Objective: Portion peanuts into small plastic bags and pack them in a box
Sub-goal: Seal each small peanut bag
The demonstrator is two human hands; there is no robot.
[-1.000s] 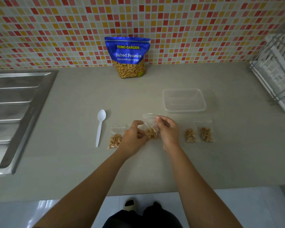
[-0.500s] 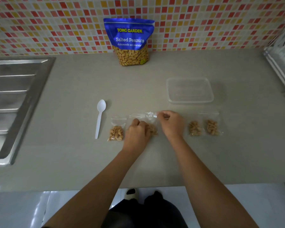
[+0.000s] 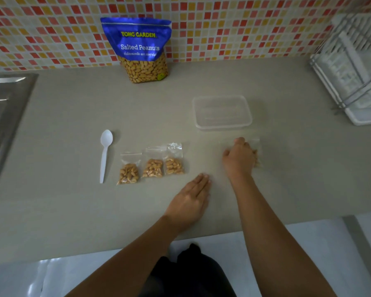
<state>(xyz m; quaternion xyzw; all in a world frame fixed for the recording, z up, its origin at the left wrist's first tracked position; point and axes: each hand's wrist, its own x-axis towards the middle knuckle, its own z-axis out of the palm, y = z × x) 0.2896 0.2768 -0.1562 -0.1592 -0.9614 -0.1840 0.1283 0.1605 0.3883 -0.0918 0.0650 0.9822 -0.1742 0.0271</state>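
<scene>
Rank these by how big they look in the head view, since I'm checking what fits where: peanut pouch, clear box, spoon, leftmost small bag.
1. peanut pouch
2. clear box, a little smaller, though it lies nearer the camera, so unsure
3. spoon, long but thin
4. leftmost small bag, shorter than the spoon but wider, so close

This is a kitchen: a metal sink (image 3: 7, 108) far left of the hands, a dish rack (image 3: 356, 67) far right, little wall tiles (image 3: 234, 24) behind.

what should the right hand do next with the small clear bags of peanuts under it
Probably close on the small clear bags of peanuts and lift them into the clear rectangular plastic box just behind: the right hand already covers them, the box sits open and empty, and the left hand rests flat on the counter.
</scene>
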